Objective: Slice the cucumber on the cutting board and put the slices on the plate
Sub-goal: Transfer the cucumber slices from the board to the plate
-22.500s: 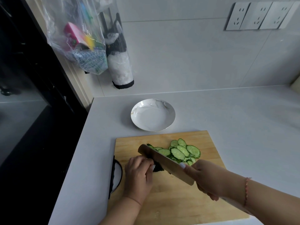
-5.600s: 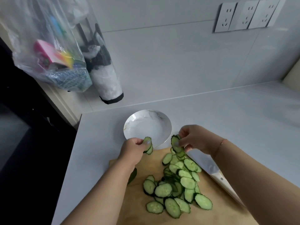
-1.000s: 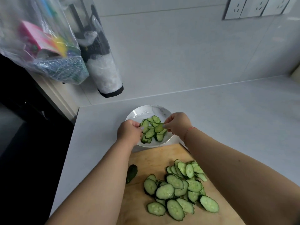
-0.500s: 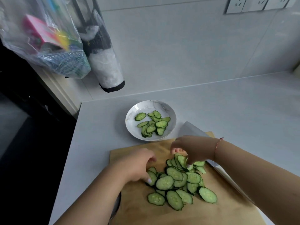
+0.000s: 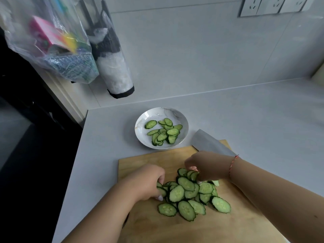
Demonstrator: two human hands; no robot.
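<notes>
Cucumber slices (image 5: 188, 193) are still piled on the cutting board (image 5: 140, 162); first batch is now sitting on the plate (image 5: 182, 123). You're closing left hand (image 5: 149, 183) and right hand (image 5: 208, 165) on the pile's opposite edges for another load.

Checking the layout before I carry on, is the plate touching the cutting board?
Apart. The head view shows a strip of bare counter between the plate and the cutting board.

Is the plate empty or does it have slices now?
Partly filled: the plate holds about a dozen cucumber slices, with bare white rim around them.
</notes>
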